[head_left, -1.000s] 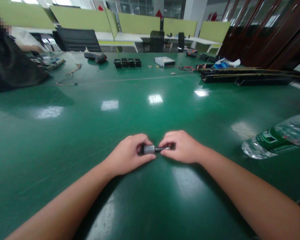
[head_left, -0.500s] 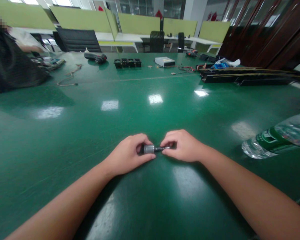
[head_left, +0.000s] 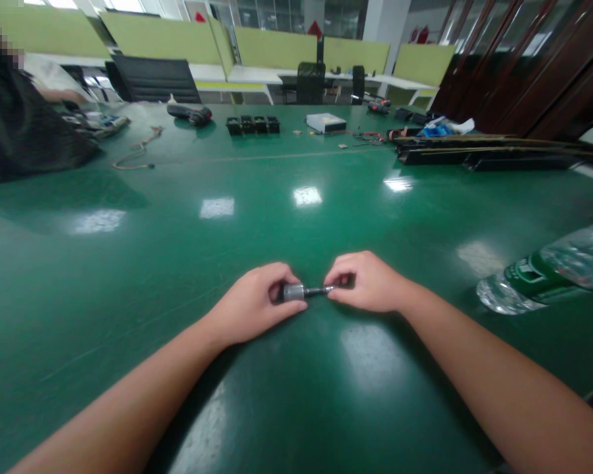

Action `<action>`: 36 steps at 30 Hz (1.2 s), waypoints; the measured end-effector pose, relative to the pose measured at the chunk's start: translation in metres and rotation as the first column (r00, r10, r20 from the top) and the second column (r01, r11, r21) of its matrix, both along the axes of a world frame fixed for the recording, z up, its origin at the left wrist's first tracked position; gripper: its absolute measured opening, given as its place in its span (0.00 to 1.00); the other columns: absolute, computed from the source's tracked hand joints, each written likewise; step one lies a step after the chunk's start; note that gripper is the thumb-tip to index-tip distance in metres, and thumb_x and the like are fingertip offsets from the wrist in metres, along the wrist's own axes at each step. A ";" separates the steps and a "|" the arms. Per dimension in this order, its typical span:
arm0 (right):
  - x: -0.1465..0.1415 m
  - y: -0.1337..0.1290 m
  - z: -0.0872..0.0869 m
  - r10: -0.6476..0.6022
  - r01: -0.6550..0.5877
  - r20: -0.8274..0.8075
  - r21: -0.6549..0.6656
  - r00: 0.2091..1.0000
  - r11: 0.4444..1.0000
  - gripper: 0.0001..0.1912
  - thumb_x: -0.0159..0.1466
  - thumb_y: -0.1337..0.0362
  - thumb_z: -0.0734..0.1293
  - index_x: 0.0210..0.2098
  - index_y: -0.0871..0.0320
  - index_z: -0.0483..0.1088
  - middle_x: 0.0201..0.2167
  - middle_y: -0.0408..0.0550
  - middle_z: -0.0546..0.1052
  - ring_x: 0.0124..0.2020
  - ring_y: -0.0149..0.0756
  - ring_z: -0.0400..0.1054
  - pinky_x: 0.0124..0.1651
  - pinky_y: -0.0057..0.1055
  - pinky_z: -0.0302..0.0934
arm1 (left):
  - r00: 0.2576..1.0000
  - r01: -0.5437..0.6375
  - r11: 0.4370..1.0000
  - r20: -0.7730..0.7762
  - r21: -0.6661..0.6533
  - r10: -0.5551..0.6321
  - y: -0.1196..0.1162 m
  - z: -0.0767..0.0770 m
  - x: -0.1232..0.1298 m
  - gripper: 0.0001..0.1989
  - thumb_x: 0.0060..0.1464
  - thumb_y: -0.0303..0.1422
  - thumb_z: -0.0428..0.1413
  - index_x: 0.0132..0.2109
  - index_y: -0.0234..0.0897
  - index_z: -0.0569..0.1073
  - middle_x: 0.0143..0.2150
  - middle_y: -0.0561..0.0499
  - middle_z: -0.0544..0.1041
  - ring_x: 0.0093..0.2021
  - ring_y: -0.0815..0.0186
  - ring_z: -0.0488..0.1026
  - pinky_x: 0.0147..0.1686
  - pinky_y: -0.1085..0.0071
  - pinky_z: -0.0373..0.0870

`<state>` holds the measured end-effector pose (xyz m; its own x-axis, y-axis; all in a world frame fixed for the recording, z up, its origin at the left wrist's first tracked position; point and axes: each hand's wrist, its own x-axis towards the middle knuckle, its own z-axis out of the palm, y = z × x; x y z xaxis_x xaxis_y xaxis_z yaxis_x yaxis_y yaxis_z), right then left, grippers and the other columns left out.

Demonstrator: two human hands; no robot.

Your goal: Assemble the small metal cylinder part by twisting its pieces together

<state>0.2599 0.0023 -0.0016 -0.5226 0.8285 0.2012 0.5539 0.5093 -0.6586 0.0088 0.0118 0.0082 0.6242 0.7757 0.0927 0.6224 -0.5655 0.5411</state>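
Note:
My left hand [head_left: 254, 304] grips a small cylindrical tool [head_left: 294, 291] with a silver collar, low over the green table [head_left: 188, 263]. A thin dark shaft [head_left: 319, 290] sticks out of the collar to the right. My right hand [head_left: 366, 283] pinches the far end of that shaft between thumb and fingertips. Both hands rest on or just above the table top, close together near its front middle. The tool's left end is hidden inside my left fist.
A clear plastic water bottle [head_left: 548, 273] with a green label lies on its side at the right. Far back stand a row of black fans [head_left: 252, 124], a grey box [head_left: 325, 122], a power tool [head_left: 188, 113], long black rails [head_left: 484, 150]. A person in dark clothing [head_left: 14, 118] sits at the far left.
My right hand has slid slightly right and up along the shaft, so more of the shaft shows between the hands. The left hand has barely moved.

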 end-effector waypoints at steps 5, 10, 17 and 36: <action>0.013 0.008 -0.003 -0.074 0.074 -0.001 -0.008 0.997 0.997 0.06 0.55 0.71 0.71 0.33 0.60 0.79 0.30 0.46 0.78 0.30 0.30 0.70 0.35 0.26 0.63 | 1.000 -0.023 1.000 0.015 -0.002 0.023 0.000 -0.002 -0.001 0.13 0.54 0.44 0.61 0.38 0.38 0.74 0.29 0.55 0.70 0.28 0.66 0.68 0.29 0.72 0.61; 0.019 0.011 -0.003 -0.101 0.101 -0.012 -0.025 0.995 0.995 0.06 0.55 0.69 0.72 0.33 0.61 0.79 0.29 0.46 0.78 0.29 0.30 0.70 0.34 0.26 0.64 | 0.999 -0.025 1.000 0.021 0.002 0.025 0.000 -0.003 -0.002 0.13 0.54 0.43 0.61 0.38 0.38 0.74 0.29 0.55 0.70 0.28 0.66 0.68 0.29 0.72 0.61; 0.011 0.006 -0.001 -0.055 0.054 -0.019 -0.040 0.998 0.998 0.06 0.54 0.72 0.72 0.33 0.60 0.79 0.30 0.45 0.78 0.30 0.30 0.70 0.34 0.26 0.63 | 0.999 -0.029 1.000 0.036 -0.007 0.029 0.000 -0.004 -0.002 0.13 0.54 0.43 0.62 0.38 0.38 0.74 0.28 0.55 0.70 0.28 0.66 0.67 0.29 0.72 0.60; -0.019 -0.006 -0.005 0.022 -0.023 -0.060 -0.009 0.998 1.000 0.08 0.58 0.67 0.74 0.38 0.60 0.78 0.31 0.45 0.78 0.31 0.29 0.70 0.36 0.25 0.62 | 1.000 0.018 1.000 0.018 -0.010 -0.018 0.000 0.001 0.001 0.12 0.56 0.42 0.59 0.42 0.38 0.75 0.32 0.54 0.74 0.30 0.67 0.70 0.31 0.72 0.62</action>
<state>0.2406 -0.0035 -0.0071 -0.5285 0.8186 0.2251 0.5019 0.5150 -0.6949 0.0099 0.0116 0.0088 0.6361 0.7655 0.0967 0.6023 -0.5710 0.5579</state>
